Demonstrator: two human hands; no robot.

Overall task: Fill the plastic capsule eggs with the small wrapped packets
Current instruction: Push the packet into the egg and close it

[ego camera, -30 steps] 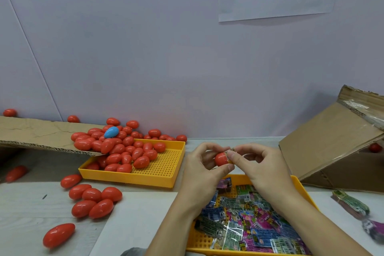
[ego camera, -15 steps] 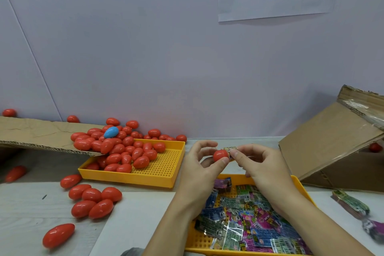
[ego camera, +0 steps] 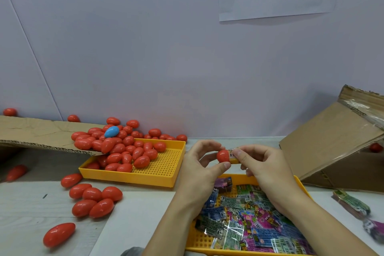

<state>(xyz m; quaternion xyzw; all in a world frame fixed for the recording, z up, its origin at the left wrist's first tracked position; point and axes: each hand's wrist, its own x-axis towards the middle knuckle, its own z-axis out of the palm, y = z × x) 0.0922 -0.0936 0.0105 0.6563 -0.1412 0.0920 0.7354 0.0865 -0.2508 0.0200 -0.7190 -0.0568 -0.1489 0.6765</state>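
**Egg and packet held between both hands**

Where the packet [ego camera: 233, 155] met the red egg [ego camera: 223, 156], fingers hid most of it, so its depth inside could not be told. The left hand [ego camera: 202, 167] pinched the egg; the right hand [ego camera: 262, 167] pinched the packet, both raised over the far edge of the near tray [ego camera: 200, 241] of packets. Further left sat the egg tray [ego camera: 160, 173], with bare table between.

A pale wood-grain table [ego camera: 25, 210] carries two yellow perforated trays [ego camera: 162, 174] [ego camera: 199, 243], loose red capsule eggs [ego camera: 93, 199], a white sheet [ego camera: 133, 220], a tilted cardboard box [ego camera: 332, 147], a cardboard flap [ego camera: 41, 133] and stray packets [ego camera: 351, 203] at right.
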